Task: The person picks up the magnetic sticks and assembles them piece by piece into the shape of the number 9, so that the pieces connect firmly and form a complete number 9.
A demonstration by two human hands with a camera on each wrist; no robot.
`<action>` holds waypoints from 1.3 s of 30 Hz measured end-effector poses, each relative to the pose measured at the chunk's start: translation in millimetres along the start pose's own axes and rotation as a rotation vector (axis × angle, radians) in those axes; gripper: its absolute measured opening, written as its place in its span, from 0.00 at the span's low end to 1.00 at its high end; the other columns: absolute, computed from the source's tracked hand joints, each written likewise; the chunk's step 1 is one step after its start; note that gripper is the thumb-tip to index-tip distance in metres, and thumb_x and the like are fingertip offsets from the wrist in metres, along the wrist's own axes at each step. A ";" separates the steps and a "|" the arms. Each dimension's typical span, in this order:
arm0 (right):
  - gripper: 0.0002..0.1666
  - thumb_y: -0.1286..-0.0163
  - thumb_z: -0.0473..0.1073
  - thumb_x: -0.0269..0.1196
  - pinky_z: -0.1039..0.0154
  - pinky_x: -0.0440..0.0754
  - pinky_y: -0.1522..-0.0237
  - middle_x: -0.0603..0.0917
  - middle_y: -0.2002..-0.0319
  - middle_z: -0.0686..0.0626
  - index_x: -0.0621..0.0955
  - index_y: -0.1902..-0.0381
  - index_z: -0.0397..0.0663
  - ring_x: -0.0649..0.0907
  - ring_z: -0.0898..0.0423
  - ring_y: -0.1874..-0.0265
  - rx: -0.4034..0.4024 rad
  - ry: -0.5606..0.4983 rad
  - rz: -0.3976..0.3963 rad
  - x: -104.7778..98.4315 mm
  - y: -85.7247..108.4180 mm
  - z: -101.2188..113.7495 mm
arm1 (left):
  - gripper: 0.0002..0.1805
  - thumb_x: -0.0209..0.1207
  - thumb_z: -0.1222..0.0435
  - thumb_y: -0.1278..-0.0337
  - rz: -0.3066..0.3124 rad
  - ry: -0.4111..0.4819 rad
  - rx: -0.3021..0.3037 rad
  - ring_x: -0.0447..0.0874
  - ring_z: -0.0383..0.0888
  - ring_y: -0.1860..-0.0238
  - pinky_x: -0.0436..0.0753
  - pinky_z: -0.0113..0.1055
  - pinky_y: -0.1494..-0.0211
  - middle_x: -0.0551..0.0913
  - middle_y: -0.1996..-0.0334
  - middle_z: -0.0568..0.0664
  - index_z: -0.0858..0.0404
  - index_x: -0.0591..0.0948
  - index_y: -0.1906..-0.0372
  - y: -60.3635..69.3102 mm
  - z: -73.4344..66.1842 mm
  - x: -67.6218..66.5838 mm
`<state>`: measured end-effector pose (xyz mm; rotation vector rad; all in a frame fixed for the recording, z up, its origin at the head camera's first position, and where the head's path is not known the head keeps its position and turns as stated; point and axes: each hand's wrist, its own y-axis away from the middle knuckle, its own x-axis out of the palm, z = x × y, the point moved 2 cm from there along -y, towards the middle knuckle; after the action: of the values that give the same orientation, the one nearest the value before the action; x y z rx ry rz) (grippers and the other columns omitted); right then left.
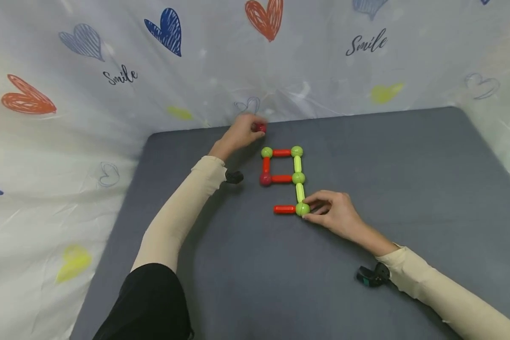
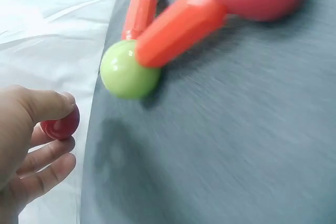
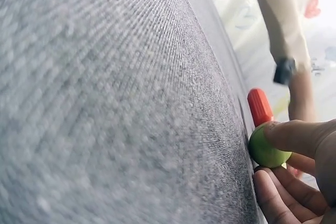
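Near the table's back edge my left hand [image 1: 240, 132] pinches a loose red ball [image 2: 62, 124] between thumb and fingers. My right hand [image 1: 337, 212] pinches the lowest green ball [image 1: 302, 209] of a flat figure built of balls and rods. From that ball a red rod [image 1: 284, 209] points left with a free end. A green rod [image 1: 300, 192] runs up from it to another green ball [image 1: 298, 178]. Above, red rods, a green rod [image 1: 297, 164], green balls and a red ball [image 1: 265, 179] at lower left form a closed square.
The figure lies on a grey cloth-covered table [image 1: 246, 274]. Behind and to the left hangs a white curtain [image 1: 221, 71] printed with hearts and writing. A small black camera [image 1: 373, 275] sits at the right wrist, another black camera [image 1: 234, 177] at the left.
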<state>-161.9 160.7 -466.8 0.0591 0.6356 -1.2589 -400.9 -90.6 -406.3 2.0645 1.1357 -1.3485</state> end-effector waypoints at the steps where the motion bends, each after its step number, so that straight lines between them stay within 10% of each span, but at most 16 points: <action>1: 0.21 0.49 0.34 0.79 0.65 0.85 0.68 0.87 0.62 0.53 0.88 0.56 0.48 0.87 0.57 0.68 0.003 0.002 0.002 -1.4 -0.8 -0.9 | 0.20 0.65 0.66 0.35 -0.004 0.006 -0.005 0.82 0.50 0.47 0.78 0.42 0.43 0.82 0.45 0.55 0.66 0.81 0.40 7.3 1.8 -1.3; 11: 0.19 0.48 0.35 0.79 0.66 0.85 0.67 0.87 0.64 0.53 0.88 0.57 0.48 0.87 0.56 0.66 0.043 0.005 0.006 -15.2 -11.6 -14.0 | 0.24 0.69 0.62 0.40 -0.024 0.005 -0.090 0.82 0.48 0.49 0.79 0.42 0.46 0.83 0.48 0.54 0.64 0.80 0.40 69.8 11.2 2.7; 25: 0.19 0.48 0.35 0.79 0.66 0.84 0.69 0.88 0.65 0.52 0.88 0.57 0.47 0.87 0.55 0.67 0.055 0.019 -0.012 -19.2 -11.0 -21.5 | 0.19 0.76 0.65 0.50 -0.129 0.353 0.030 0.86 0.41 0.62 0.84 0.31 0.60 0.82 0.59 0.46 0.61 0.86 0.52 151.0 -38.2 58.4; 39: 0.19 0.48 0.35 0.79 0.66 0.85 0.68 0.88 0.65 0.52 0.87 0.57 0.47 0.87 0.55 0.66 0.056 0.010 0.005 -20.4 -13.8 -20.7 | 0.18 0.76 0.62 0.50 -0.082 0.343 0.126 0.82 0.38 0.61 0.82 0.28 0.62 0.82 0.60 0.42 0.58 0.85 0.53 156.5 -64.5 83.6</action>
<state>-186.1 181.7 -470.1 0.1129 0.6085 -1.2719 -222.0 -101.3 -465.6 2.4330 1.3150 -1.1549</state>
